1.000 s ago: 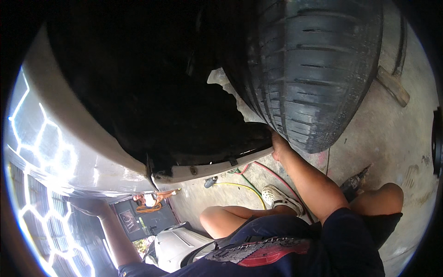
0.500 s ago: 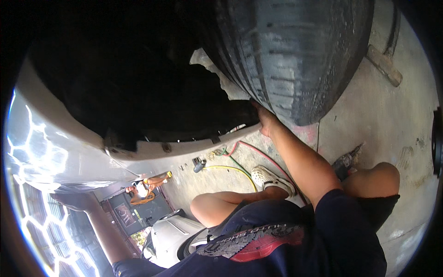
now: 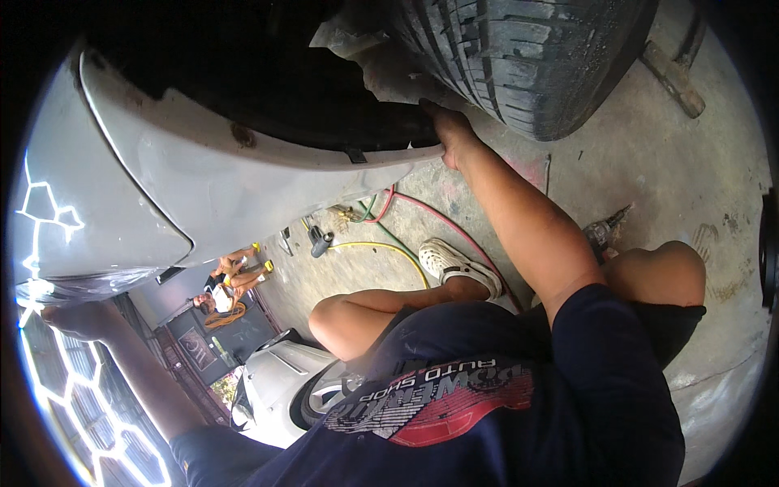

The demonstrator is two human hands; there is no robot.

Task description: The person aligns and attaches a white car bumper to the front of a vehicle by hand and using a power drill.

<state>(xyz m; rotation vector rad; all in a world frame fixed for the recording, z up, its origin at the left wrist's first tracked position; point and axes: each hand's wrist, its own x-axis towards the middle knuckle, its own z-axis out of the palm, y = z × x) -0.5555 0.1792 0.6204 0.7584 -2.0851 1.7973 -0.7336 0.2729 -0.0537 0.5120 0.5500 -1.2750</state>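
Note:
My right hand (image 3: 453,136) grips the lower end of the silver wheel-arch panel (image 3: 284,183), its fingers reaching behind the edge. Close beside those fingers, a ragged grey sheet (image 3: 381,69) hangs between the dark wheel well (image 3: 268,89) and the black tyre (image 3: 527,61). Far to the left, my raised left hand (image 3: 77,319) lies against the car body next to crumpled clear plastic film (image 3: 97,286). Its fingers look stretched out and flat, though they are dim, and I see no object in it.
A hammer (image 3: 675,81) lies right of the tyre, and a tool with a pointed metal tip (image 3: 604,227) by my knee. Red, green and yellow hoses (image 3: 389,247) cross the concrete near a dark air tool (image 3: 319,241). A person (image 3: 227,288) sits farther off, near a parked car (image 3: 280,390).
My view has shifted, so the panel and tyre sit higher and more of the silver bodywork shows. My right hand keeps its hold on the panel; my left stays up against the body.

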